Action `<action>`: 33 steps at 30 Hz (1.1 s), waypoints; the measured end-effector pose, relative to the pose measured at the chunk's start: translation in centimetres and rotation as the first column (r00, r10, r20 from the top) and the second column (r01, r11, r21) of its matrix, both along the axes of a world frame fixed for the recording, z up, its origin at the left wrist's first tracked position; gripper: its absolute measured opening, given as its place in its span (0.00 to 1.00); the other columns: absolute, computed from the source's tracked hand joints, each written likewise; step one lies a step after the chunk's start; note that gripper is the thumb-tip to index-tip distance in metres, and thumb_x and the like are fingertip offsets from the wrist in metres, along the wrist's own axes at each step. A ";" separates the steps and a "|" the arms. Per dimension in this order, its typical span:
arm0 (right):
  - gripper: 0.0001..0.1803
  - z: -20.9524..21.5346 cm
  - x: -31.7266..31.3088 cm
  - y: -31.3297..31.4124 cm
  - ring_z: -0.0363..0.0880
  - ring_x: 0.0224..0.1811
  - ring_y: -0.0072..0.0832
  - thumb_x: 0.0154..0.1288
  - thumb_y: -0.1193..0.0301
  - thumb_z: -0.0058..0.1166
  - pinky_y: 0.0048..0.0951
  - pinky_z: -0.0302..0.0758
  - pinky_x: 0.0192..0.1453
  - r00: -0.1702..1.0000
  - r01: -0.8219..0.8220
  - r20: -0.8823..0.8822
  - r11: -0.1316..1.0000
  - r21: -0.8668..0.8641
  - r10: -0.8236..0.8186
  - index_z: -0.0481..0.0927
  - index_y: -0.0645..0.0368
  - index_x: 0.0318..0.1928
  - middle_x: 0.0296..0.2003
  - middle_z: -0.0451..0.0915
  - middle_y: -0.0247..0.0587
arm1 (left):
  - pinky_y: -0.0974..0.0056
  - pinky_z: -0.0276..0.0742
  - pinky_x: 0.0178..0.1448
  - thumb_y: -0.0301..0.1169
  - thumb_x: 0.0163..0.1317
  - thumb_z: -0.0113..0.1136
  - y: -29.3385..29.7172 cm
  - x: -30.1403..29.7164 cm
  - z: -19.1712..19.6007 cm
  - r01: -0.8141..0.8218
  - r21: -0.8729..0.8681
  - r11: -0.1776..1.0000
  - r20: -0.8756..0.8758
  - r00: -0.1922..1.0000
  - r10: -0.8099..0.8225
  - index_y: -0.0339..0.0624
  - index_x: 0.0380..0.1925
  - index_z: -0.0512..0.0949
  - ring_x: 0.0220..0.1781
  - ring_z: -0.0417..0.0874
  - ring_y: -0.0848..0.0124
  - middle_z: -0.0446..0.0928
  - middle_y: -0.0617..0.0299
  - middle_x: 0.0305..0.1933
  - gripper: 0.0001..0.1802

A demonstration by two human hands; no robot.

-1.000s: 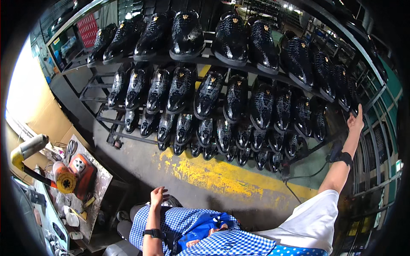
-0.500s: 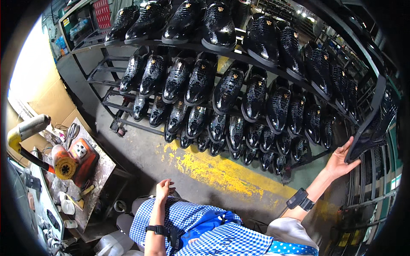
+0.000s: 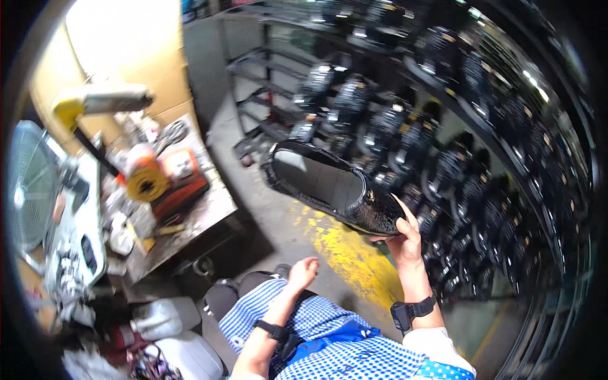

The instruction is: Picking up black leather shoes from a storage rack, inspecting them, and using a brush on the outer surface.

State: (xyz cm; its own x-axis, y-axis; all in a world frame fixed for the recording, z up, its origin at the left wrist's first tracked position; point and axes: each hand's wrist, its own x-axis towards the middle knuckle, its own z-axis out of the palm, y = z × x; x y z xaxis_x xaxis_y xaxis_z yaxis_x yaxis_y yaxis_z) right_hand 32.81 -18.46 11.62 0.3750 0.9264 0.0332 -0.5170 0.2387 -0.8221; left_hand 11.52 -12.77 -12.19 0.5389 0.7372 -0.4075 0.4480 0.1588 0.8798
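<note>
My right hand (image 3: 406,237) grips a black loafer (image 3: 378,206) by its toe, with the thumb on top of the upper. The loafer is held up with its opening toward me and its heel pointing left. Its grey insole shows, and a small gold-coloured ornament sits on its glossy, textured upper. My left hand (image 3: 304,273) hangs over my blue-checked apron (image 3: 316,316), its fingers curled in and nothing visible in them. It touches neither the shoe nor the rack.
Behind the loafer, a dark metal rack (image 3: 244,76) carries many glossy black shoes on several tiers. On the left stands a worn bench (image 3: 215,212) with an orange-and-black tool (image 3: 180,190). Nearby are a fan (image 3: 35,187) and white plastic containers (image 3: 168,316).
My right hand has brought the loafer from the rack's right end toward the middle, in front of me. The view has turned left. My left hand stays over the apron.
</note>
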 end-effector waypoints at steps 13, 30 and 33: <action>0.18 -6.1 -6.1 20.6 0.82 0.41 0.39 0.61 0.66 0.47 0.43 0.84 0.37 0.968 -0.242 -0.082 0.967 -0.079 0.236 0.74 0.60 0.50 0.43 0.80 0.46 | 0.52 0.72 0.56 0.40 0.63 0.45 1.1 0.7 2.3 0.094 0.122 0.988 -0.064 0.994 -0.086 0.43 0.50 0.75 0.51 0.77 0.52 0.77 0.49 0.48 0.20; 0.14 -5.1 -15.9 38.8 0.83 0.37 0.36 0.60 0.65 0.53 0.42 0.84 0.33 0.915 -0.404 -0.056 0.911 -0.081 0.400 0.79 0.61 0.42 0.38 0.82 0.45 | 0.46 0.72 0.46 0.40 0.63 0.42 2.3 0.5 3.2 0.101 0.075 0.992 0.090 0.990 -0.108 0.38 0.38 0.74 0.43 0.77 0.43 0.77 0.39 0.37 0.17; 0.15 -4.7 -17.1 40.0 0.83 0.38 0.36 0.60 0.66 0.52 0.43 0.84 0.33 0.918 -0.396 -0.071 0.913 -0.092 0.391 0.78 0.62 0.43 0.38 0.82 0.46 | 0.46 0.71 0.46 0.40 0.64 0.40 2.5 0.4 3.1 0.093 0.055 0.994 0.125 0.987 -0.099 0.39 0.38 0.72 0.43 0.77 0.42 0.77 0.40 0.37 0.17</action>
